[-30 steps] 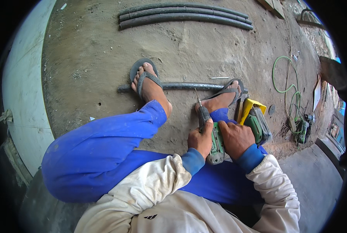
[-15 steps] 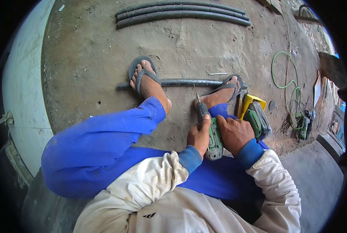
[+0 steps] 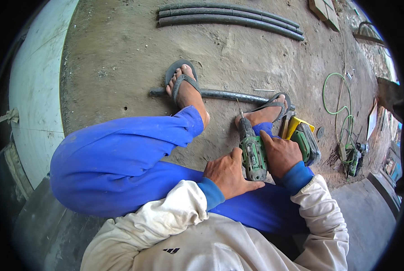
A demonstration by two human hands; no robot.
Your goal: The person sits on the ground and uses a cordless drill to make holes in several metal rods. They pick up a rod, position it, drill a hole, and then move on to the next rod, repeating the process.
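Drill (image 3: 254,156), green/blk, sits btwn the two hands, over the person's R leg. Bit (image 3: 240,107) points fwd, away from both hands. R hand (image 3: 282,154) closed round drill's grip, back of hand up, fingers mostly hidden; batt. (image 3: 307,144) just right of it, yellow part (image 3: 297,125) fwd of batt. L hand (image 3: 229,175) spread wide, back up, thumb stretched right behind drill's rear end, fingertips at its left side; firm contact w/ drill can't be confirmed. Both wrists in blue cuffs, forearms angled inward from below.

Fwd of hands: dark pipe (image 3: 232,95) on ground, passing under both sandals, bit tip near it. Thin white stick (image 3: 264,90) beyond pipe, fwd of R hand. Farther fwd, three dark pipes (image 3: 231,19) side by side.

Right of R hand: small dark disc (image 3: 320,132), then green cord (image 3: 325,97) in loops and second green tool (image 3: 354,159). Surface: bare, dusty earth (image 3: 116,67) w/ scattered debris. Well left of L hand: pale panel (image 3: 39,86). Grey slab (image 3: 360,212) right of R forearm.
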